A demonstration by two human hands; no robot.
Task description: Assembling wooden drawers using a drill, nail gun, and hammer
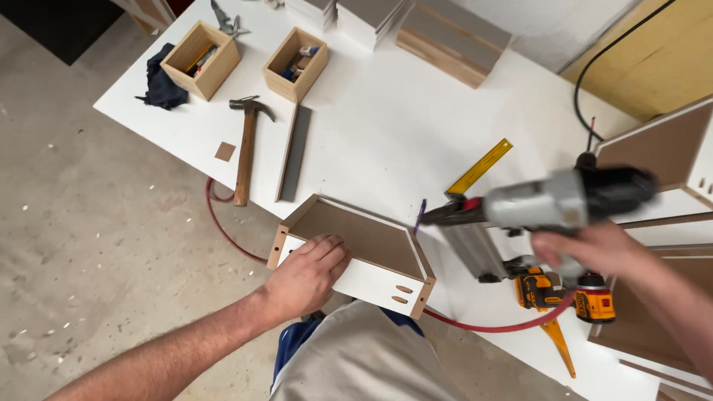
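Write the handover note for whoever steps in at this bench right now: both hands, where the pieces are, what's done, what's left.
Left hand: flat on the front panel of the drawer box, pressing it at the near edge of the white table.
Right hand: gripping the grey nail gun, held in the air to the right of the box, nose pointing at it, not touching; red air hose trails below.
Done: the box stands assembled with dowel slots showing at its front corner.
Left: whether any nails are in cannot be told.
Nearby: hammer, yellow square, yellow drill.
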